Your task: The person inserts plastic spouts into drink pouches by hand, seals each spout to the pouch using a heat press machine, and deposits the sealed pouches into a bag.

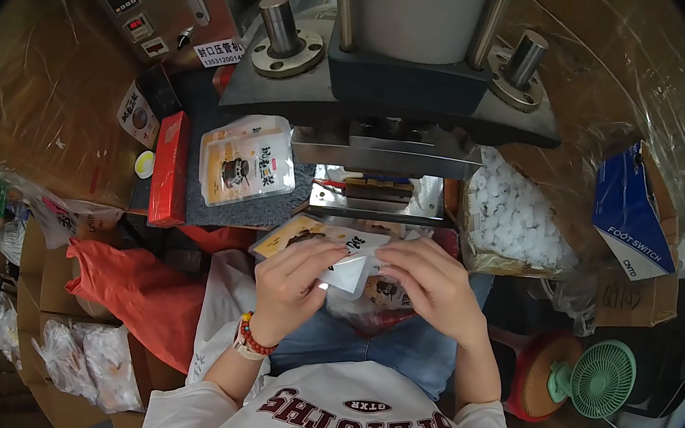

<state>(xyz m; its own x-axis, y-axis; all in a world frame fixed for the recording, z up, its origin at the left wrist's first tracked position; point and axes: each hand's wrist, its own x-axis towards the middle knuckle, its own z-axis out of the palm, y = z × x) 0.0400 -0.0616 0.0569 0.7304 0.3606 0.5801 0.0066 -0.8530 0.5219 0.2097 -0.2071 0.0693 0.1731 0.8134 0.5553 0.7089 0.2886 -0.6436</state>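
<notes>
Between my hands is a printed plastic pouch (289, 233) with yellow and white artwork and dark lettering; its pale corner (345, 276) is turned toward me. My left hand (298, 275), with a beaded bracelet at the wrist, has its fingers closed on the pouch's near side. My right hand (426, 282) pinches the other end with thumb and fingers. Below them, a clear bag with more printed pouches (384, 294) rests on my lap. Just beyond my hands is the metal jaw of a press machine (379, 193).
A stack of pouches (248, 164) lies on the grey mat beside a red box (170, 167). White plastic spouts (518, 214) fill a box at right, near a blue foot-switch box (635, 211). A control box (168, 0) stands upper left; a green fan (603, 379) is lower right.
</notes>
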